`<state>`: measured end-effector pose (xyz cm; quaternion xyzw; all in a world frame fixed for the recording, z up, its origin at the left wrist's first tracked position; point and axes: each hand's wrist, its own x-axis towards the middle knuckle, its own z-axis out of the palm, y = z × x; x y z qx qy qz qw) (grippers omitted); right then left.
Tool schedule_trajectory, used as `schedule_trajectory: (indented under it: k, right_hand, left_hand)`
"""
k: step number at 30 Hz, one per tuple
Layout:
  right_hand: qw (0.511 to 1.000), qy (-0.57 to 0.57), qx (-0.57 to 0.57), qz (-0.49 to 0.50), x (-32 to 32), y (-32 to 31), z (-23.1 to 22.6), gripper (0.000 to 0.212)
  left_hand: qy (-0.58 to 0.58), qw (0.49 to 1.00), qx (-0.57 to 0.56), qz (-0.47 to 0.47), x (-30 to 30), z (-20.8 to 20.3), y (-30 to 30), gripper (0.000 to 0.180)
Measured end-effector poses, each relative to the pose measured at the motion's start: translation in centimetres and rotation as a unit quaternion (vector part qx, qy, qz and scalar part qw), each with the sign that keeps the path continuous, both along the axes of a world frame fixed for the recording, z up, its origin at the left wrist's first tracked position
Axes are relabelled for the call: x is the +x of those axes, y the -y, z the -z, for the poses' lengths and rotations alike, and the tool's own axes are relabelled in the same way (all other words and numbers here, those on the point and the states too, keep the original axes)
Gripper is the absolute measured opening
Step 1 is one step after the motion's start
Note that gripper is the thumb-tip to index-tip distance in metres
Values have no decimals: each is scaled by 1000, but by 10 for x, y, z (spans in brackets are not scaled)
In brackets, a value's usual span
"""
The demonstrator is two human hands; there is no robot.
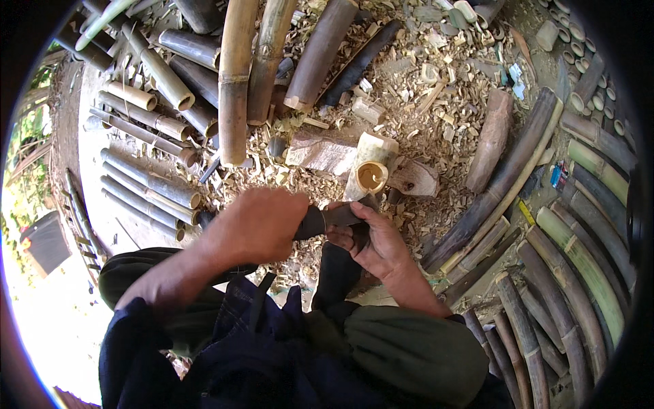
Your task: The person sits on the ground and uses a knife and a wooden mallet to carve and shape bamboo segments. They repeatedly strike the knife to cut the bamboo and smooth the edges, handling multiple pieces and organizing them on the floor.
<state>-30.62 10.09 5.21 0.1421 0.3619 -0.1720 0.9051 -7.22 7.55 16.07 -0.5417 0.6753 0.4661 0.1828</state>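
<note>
My left hand (266, 221) is closed in a fist around the dark handle of a knife (340, 217), whose flat grey blade points right. Its fingers are slightly blurred. Beside the blade, my right hand (381, 245) is closed, thumb on top and fingers curled beneath. A dark piece shows between those fingers, too covered to name. Just beyond both hands, a short cut bamboo section (371, 176) with a pale, hollow end rests against a rough wooden block (320, 151).
Wood chips (415, 88) cover the ground ahead. Long bamboo poles (235, 82) lean in from the far side. Cut bamboo tubes (146, 187) lie at left, and stacked bamboo lengths (572, 252) fill the right. A brown log piece (492, 140) lies right of the block.
</note>
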Motion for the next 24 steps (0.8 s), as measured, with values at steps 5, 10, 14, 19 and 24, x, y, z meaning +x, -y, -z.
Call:
schedule_trajectory:
  k: [5,10,14,19,24]
  right_hand:
    - [939,-128,-160,-277,-33,44,7,29]
    - [887,-246,-228,-318,-29,39,2,26]
    - [901,-240,-228,-280,-7,24,-18,28]
    - [956,-150,-160,-194,30,39,4,24]
    - [993,-65,-97,-31,28,42,5,29]
  left_hand:
    - [-30,946,79,-312,-86,46,-101,51]
    - [-78,888,85,-445,-127,62,-116,57]
    - [-187,872,75,-447,-77,73,-139,70]
    - [-66,852,97,-510,-13,58,-96,53]
    - [78,964,-41,-250,0,-9,-3,30]
